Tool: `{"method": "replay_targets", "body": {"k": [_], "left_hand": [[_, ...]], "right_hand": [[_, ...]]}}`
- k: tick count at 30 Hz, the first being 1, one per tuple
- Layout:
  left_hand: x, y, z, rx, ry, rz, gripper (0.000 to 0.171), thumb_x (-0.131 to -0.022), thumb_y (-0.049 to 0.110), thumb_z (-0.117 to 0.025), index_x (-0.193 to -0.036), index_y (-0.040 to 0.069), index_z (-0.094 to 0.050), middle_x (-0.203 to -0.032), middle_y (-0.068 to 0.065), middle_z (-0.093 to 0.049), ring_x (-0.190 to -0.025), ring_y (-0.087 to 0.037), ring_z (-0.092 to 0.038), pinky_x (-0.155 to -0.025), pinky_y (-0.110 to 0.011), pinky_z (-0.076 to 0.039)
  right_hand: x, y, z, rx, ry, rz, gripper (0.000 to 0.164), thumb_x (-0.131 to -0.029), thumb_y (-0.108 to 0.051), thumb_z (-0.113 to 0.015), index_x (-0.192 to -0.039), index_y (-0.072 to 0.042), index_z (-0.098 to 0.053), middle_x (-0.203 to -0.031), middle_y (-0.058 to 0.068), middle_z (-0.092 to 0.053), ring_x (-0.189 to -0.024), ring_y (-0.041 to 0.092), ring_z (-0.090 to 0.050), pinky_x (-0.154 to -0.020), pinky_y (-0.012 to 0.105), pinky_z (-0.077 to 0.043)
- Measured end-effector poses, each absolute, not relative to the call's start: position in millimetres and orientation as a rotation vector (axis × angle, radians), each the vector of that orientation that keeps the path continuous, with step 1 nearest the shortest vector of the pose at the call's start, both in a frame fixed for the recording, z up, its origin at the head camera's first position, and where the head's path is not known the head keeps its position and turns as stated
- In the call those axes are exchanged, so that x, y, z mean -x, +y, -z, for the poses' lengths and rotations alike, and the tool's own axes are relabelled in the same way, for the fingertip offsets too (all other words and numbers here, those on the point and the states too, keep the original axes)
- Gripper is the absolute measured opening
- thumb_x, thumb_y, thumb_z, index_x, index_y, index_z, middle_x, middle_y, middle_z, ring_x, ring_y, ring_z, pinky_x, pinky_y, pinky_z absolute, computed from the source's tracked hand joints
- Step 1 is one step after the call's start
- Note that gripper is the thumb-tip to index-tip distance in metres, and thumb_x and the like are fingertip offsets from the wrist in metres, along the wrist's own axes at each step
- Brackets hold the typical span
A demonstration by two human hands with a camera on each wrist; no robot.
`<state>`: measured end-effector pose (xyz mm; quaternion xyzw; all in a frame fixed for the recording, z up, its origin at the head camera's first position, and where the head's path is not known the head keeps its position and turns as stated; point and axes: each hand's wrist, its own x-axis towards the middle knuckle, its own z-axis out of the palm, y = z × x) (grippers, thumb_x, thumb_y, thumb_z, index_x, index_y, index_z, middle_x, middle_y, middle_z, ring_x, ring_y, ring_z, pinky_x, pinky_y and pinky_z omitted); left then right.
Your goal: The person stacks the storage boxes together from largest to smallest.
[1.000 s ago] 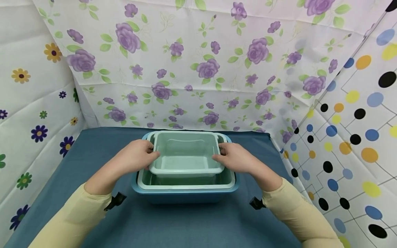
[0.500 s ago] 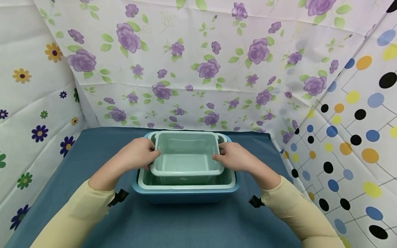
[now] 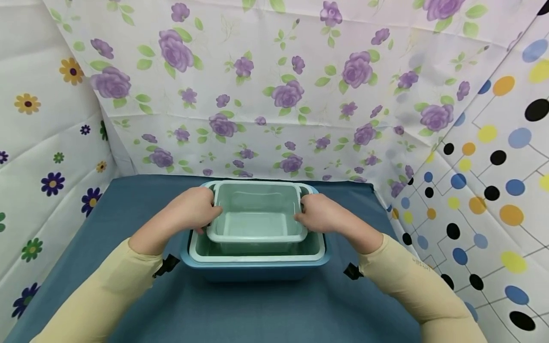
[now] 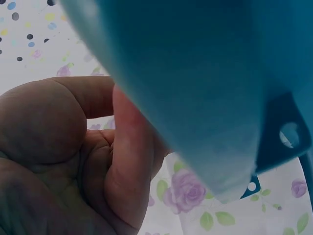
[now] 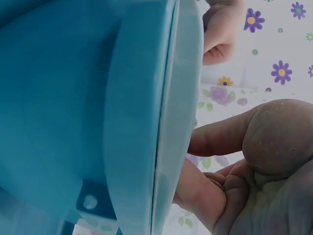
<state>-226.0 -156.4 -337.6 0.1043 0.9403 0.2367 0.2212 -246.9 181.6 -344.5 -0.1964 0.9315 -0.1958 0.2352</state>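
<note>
A small pale green plastic basin (image 3: 257, 224) sits tilted inside a larger pale green basin (image 3: 257, 259), which is nested in a blue basin (image 3: 257, 274). My left hand (image 3: 193, 209) pinches the small basin's left rim between thumb and curled fingers. On the opposite side, my right hand (image 3: 320, 214) grips the right rim the same way. In the left wrist view, the left fingers (image 4: 129, 156) bend against a basin's edge. The right thumb (image 5: 222, 134) meets the pale rim in the right wrist view. The small basin's underside is hidden in the head view.
The nested basins stand on a blue cloth-covered table (image 3: 266, 309). Behind them hangs a curtain with purple roses (image 3: 287, 95). Daisy-print cloth (image 3: 51, 143) flanks the left, and dotted cloth (image 3: 476, 190) the right. Black wrist mounts (image 3: 167, 265) jut from both sleeves.
Both forearms have shifted slightly forward, the left one also a little to the right. The hands keep their hold on the small basin, which stays almost in place.
</note>
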Motion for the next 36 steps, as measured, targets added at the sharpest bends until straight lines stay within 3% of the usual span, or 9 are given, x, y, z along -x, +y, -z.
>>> {"method": "replay_targets", "body": {"k": [4, 13, 16, 25, 32, 36], "left_hand": [[225, -155, 337, -0.295, 2.608, -0.608, 0.043, -0.115, 0.022, -0.057, -0.074, 0.011, -0.063, -0.067, -0.008, -0.069, -0.059, -0.021, -0.072, -0.063, -0.037, -0.057], [223, -151, 332, -0.312, 2.588, -0.533, 0.042, -0.116, 0.021, -0.056, -0.077, 0.01, -0.068, -0.071, -0.007, -0.072, -0.056, -0.02, -0.07, -0.063, -0.037, -0.058], [223, -150, 332, -0.312, 2.575, -0.529, 0.041, -0.116, 0.021, -0.054, -0.08, 0.008, -0.069, -0.072, -0.006, -0.073, -0.056, -0.021, -0.07, -0.062, -0.037, -0.058], [225, -150, 330, -0.3, 2.562, -0.518, 0.04, -0.117, 0.018, -0.053, -0.083, 0.008, -0.071, -0.073, -0.002, -0.075, -0.056, -0.021, -0.071, -0.064, -0.038, -0.06], [227, -149, 332, -0.295, 2.56, -0.494, 0.037, -0.116, 0.016, -0.052, -0.084, 0.007, -0.07, -0.072, -0.001, -0.075, -0.055, -0.021, -0.069, -0.059, -0.035, -0.056], [230, -148, 333, -0.298, 2.557, -0.464, 0.035, -0.115, 0.015, -0.053, -0.085, 0.008, -0.07, -0.071, 0.0, -0.076, -0.054, -0.021, -0.067, -0.055, -0.033, -0.051]], "right_hand": [[249, 180, 341, 0.54, 2.536, 0.515, 0.018, -0.114, -0.019, -0.066, -0.113, -0.002, -0.068, -0.076, 0.008, -0.068, -0.065, 0.019, -0.068, -0.063, 0.033, -0.054], [249, 181, 338, 0.522, 2.546, 0.475, 0.019, -0.114, -0.021, -0.066, -0.111, -0.004, -0.073, -0.078, 0.006, -0.07, -0.068, 0.016, -0.072, -0.066, 0.033, -0.058], [251, 182, 337, 0.523, 2.541, 0.46, 0.021, -0.114, -0.022, -0.066, -0.106, -0.005, -0.075, -0.078, 0.006, -0.07, -0.069, 0.014, -0.074, -0.069, 0.033, -0.061], [253, 180, 338, 0.544, 2.538, 0.432, 0.042, -0.113, -0.02, -0.068, -0.072, -0.01, -0.068, -0.063, 0.004, -0.07, -0.06, 0.018, -0.072, -0.063, 0.033, -0.055], [256, 180, 340, 0.595, 2.533, 0.423, 0.051, -0.113, -0.017, -0.065, -0.063, -0.014, -0.063, -0.058, 0.003, -0.067, -0.054, 0.019, -0.067, -0.055, 0.03, -0.047], [258, 180, 341, 0.584, 2.53, 0.435, 0.051, -0.114, -0.016, -0.063, -0.063, -0.013, -0.063, -0.057, 0.002, -0.068, -0.055, 0.019, -0.069, -0.056, 0.03, -0.05]]}}
